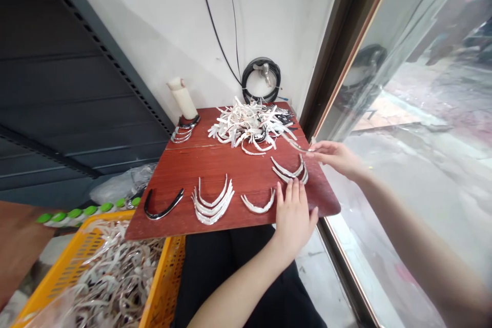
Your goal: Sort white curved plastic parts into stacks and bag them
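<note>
My right hand [334, 158], at the right edge of the red-brown board [230, 166], pinches the end of a thin curved strip [295, 144]. My left hand [294, 215] lies at the board's front right, fingers stretched out, their tips at a small group of white U-shaped strips [290, 173]. Left of it rests a single white curved strip [258, 209]. Farther left are a nested stack of white curved strips [211, 210] and a black curved strip [163, 211]. A tangled heap of white strips [249, 120] covers the back of the board.
At the back left stand a whitish roll [182, 98] and a few curved strips [182, 133]. A black cable coil [246, 74] leans on the wall. A yellow basket [165, 277] full of strips sits below left. Glass [384, 164] borders the right.
</note>
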`<state>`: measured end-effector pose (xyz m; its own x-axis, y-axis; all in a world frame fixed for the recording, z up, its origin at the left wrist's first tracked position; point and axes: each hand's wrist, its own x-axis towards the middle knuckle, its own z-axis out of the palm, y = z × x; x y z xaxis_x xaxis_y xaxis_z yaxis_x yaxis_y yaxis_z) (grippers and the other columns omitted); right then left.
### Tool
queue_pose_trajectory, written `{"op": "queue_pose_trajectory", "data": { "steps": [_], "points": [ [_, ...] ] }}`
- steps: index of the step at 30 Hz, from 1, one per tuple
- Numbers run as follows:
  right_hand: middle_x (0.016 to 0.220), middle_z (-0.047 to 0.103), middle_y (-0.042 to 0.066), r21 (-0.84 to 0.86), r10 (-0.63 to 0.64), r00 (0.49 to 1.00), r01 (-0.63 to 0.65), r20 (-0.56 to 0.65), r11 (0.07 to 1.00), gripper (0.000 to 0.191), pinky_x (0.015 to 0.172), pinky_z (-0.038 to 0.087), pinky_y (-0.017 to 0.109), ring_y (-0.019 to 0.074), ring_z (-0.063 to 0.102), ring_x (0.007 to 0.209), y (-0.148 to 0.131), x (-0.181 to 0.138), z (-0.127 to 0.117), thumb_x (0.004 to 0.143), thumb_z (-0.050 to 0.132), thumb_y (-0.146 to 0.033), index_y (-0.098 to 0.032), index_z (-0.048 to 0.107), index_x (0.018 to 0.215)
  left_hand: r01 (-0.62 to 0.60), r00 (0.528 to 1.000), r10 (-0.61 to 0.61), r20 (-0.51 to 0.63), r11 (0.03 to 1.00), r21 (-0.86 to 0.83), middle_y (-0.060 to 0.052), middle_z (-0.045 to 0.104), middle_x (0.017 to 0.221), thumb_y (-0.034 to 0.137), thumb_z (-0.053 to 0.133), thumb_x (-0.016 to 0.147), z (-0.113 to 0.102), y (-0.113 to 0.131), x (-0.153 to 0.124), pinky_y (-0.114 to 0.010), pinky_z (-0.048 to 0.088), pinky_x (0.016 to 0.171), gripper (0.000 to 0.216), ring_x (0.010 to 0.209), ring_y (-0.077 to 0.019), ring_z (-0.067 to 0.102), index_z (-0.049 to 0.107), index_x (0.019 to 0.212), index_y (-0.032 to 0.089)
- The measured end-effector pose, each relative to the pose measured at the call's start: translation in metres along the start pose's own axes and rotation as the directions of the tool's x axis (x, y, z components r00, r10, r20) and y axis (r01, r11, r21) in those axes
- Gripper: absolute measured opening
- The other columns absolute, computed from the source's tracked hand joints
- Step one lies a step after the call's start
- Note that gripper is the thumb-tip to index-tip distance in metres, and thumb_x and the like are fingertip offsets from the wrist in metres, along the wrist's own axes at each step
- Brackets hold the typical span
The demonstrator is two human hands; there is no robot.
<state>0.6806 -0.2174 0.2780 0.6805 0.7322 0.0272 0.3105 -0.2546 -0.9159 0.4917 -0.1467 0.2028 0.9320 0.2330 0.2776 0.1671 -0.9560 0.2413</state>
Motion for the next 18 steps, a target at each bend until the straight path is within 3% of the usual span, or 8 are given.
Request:
{"op": "queue_pose_trajectory", "data": {
  "steps": [4,7,9,11,14,18],
  "points": [
    [0.056,0.055,-0.002,-0.262,-0.132,0.979,0.087,-0.158,0.961,0.048,0.048,0.032,0.024,0.0112,0.047,0.051,-0.003,-0.018,-0.019,0.074,0.068,-0.067,-0.019,0.064,0.078,0.008,1.000,-0.009,0.016,0.999,0.035,-0.016,0.043,0.151,0.046,0.039,0.096,0.004,0.000,0.000,-0.061,0.017,0.121,0.061,0.144,-0.0286,0.032,0.041,0.143,0.007],
    [0.050,0.045,-0.005,-0.410,-0.203,0.963,0.117,-0.175,0.905,0.047,0.047,0.026,0.024,0.0093,0.038,0.048,-0.009,-0.028,-0.023,0.080,0.063,-0.066,-0.020,0.060,0.072,0.011,1.000,-0.011,0.007,1.000,0.027,-0.016,0.045,0.150,0.046,0.039,0.096,0.002,0.001,-0.001,-0.064,0.015,0.120,0.059,0.144,-0.0294,0.032,0.041,0.143,0.009],
    [0.050,0.045,-0.005,-0.413,-0.206,0.959,0.109,-0.197,0.904,0.045,0.047,0.028,0.024,0.0095,0.040,0.048,-0.013,-0.033,-0.022,0.080,0.063,-0.065,-0.020,0.060,0.073,0.015,1.000,-0.015,-0.010,1.000,-0.007,-0.016,0.045,0.149,0.045,0.041,0.096,-0.001,0.002,-0.001,-0.065,0.015,0.120,0.058,0.144,-0.0303,0.033,0.042,0.142,0.009],
    [0.052,0.048,-0.004,-0.291,-0.165,0.960,0.096,-0.225,0.952,0.044,0.048,0.034,0.024,0.0105,0.044,0.049,-0.017,-0.039,-0.017,0.080,0.064,-0.064,-0.021,0.058,0.074,0.009,0.999,-0.012,-0.042,0.997,-0.072,-0.015,0.049,0.147,0.039,0.043,0.096,-0.006,0.002,-0.004,-0.064,0.016,0.120,0.053,0.142,-0.0295,0.036,0.043,0.140,0.010],
    [0.060,0.058,0.000,0.057,-0.020,0.963,0.036,-0.268,0.998,0.041,0.052,0.044,0.027,0.0133,0.052,0.051,-0.017,-0.056,0.000,0.081,0.062,-0.063,-0.023,0.056,0.078,-0.006,0.992,-0.024,-0.124,0.972,-0.235,-0.011,0.057,0.138,0.026,0.041,0.097,-0.015,0.001,-0.017,-0.056,0.027,0.120,0.041,0.133,-0.0240,0.048,0.046,0.136,0.016],
    [0.078,0.069,0.007,0.477,0.275,0.932,-0.136,-0.235,0.869,0.038,0.052,0.049,0.031,0.0169,0.058,0.055,-0.001,-0.096,0.047,0.085,0.056,-0.060,-0.023,0.060,0.091,-0.036,0.944,-0.102,-0.313,0.913,-0.407,-0.012,0.059,0.130,0.018,0.044,0.094,-0.024,0.001,-0.045,-0.049,0.043,0.110,0.040,0.126,-0.0229,0.053,0.044,0.134,0.018]
  ]
}}
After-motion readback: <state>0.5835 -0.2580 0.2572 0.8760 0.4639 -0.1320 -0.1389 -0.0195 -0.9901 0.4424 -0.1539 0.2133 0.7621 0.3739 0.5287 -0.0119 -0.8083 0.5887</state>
